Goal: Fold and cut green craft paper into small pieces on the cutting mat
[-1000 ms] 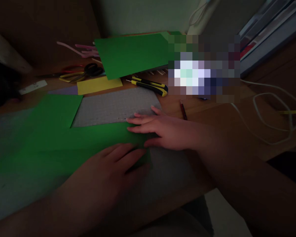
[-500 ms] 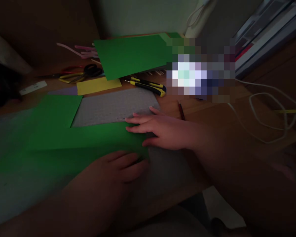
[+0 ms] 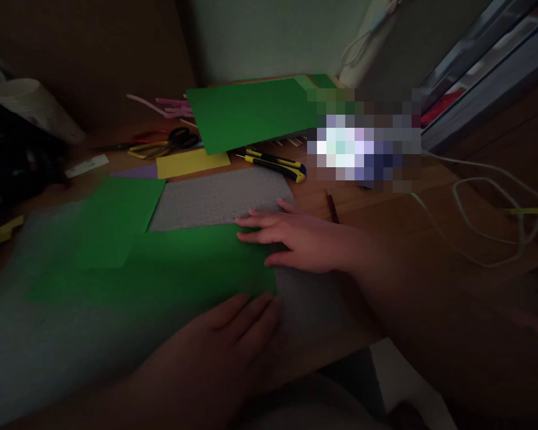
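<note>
A long green sheet lies on a grey mat, with another green piece overlapping its left part. My right hand rests with spread fingers on the right end of the long sheet, palm down. Near the sheet's lower right corner is my left hand, its fingertips at the near edge; the fingers lie stretched out and the thumb is hidden. Beyond the mat are two yellow-and-black cutters and a dark red pencil.
At the back lie more green sheets, scissors, a yellow strip and pink strips. A white cable loops on the right. A white cup and a black bag stand on the left.
My left hand has moved down to the sheet's near edge. The near part of the long green sheet, raised before, now looks flatter. The view has shifted slightly.
</note>
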{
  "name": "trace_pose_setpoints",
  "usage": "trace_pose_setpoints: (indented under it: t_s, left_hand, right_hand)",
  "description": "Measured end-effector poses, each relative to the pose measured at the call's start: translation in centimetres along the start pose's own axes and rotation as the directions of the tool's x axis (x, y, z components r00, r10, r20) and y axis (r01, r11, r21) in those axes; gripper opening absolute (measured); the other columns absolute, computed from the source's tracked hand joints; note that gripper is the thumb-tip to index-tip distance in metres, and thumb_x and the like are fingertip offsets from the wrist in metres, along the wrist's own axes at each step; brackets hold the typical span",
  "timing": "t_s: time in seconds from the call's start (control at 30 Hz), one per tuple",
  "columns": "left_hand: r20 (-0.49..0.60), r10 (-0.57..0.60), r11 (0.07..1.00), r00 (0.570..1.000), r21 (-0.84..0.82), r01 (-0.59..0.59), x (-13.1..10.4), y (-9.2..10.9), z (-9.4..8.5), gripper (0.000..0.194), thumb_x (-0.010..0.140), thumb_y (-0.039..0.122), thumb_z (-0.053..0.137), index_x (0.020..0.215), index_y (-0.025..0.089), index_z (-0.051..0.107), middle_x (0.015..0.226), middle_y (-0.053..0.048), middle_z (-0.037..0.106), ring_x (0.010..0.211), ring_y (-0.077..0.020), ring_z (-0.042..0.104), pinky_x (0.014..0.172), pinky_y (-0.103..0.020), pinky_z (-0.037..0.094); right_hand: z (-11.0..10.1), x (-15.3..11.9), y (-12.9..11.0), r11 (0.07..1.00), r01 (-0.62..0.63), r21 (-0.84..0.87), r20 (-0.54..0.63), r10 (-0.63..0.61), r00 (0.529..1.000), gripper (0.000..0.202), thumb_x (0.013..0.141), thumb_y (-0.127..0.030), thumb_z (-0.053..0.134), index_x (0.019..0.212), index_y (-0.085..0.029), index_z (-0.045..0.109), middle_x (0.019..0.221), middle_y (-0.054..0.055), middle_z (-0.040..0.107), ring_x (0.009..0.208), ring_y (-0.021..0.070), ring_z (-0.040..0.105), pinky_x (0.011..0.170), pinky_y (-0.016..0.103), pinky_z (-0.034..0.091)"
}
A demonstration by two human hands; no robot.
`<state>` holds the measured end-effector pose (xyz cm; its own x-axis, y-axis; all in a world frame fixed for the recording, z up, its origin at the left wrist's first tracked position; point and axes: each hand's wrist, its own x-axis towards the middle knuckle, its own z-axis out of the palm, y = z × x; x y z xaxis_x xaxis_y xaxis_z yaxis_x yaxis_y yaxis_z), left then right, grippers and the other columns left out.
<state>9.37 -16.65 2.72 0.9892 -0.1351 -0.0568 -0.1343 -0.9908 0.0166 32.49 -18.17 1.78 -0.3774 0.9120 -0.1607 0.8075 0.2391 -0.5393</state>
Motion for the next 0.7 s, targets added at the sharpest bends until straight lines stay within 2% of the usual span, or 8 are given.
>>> trace_pose_setpoints:
  t_s: [0.13,0.3,0.47,0.57,0.7]
  left_hand:
    - [-0.036,-0.028,0.997,0.999,0.072,0.03,-0.3,1.2,0.5,0.043,0.09,0.032,0.04,0.13,0.02,0.052,0.136,-0.004,0.053,0.124,-0.0175,0.046,0.104,-0.034,0.023]
    - [-0.112,-0.104,0.987,0.988,0.109,0.117,0.0,2.3,0.7,0.04,0.092,0.027,0.038,0.127,0.015,0.054,0.131,-0.005,0.057,0.119,-0.0182,0.049,0.103,-0.034,0.024]
    - [-0.14,-0.236,0.968,0.961,0.057,0.246,-0.4,2.6,0.2,0.035,0.092,0.023,0.04,0.123,0.018,0.055,0.126,0.003,0.061,0.105,-0.0133,0.052,0.085,-0.029,0.034]
    - [-0.13,-0.26,0.962,0.957,0.055,0.268,-0.8,2.8,0.2,0.035,0.091,0.024,0.043,0.123,0.017,0.055,0.126,0.0,0.061,0.099,-0.0149,0.053,0.081,-0.03,0.034]
    - [-0.139,-0.27,0.955,0.953,0.083,0.283,-1.2,3.1,0.4,0.038,0.086,0.017,0.043,0.123,0.013,0.055,0.124,-0.003,0.062,0.095,-0.0153,0.055,0.078,-0.031,0.035]
  right_hand:
    - [0.1,0.1,-0.1,1.0,-0.005,-0.02,0.007,0.005,1.0,0.057,0.083,-0.018,0.061,0.136,-0.028,0.043,0.152,0.002,0.026,0.14,0.0252,0.02,0.111,0.059,0.001]
    - [0.1,-0.1,-0.3,1.0,-0.005,-0.014,-0.014,0.005,1.0,0.058,0.081,-0.018,0.061,0.135,-0.031,0.044,0.15,0.001,0.029,0.139,0.0256,0.023,0.111,0.058,0.003]
    - [0.0,-0.1,-0.4,0.998,-0.016,-0.06,0.01,0.016,1.0,0.057,0.083,-0.021,0.059,0.137,-0.032,0.041,0.151,-0.001,0.027,0.139,0.0247,0.022,0.112,0.058,0.005]
    - [0.0,-0.1,-0.4,0.996,-0.012,-0.089,0.022,0.014,1.0,0.056,0.084,-0.022,0.058,0.137,-0.031,0.041,0.152,0.0,0.026,0.14,0.0246,0.022,0.111,0.058,0.006]
    - [0.1,-0.1,-0.4,0.994,-0.014,-0.111,0.023,0.017,1.0,0.055,0.085,-0.023,0.057,0.137,-0.03,0.039,0.152,0.0,0.026,0.14,0.0241,0.022,0.111,0.059,0.007]
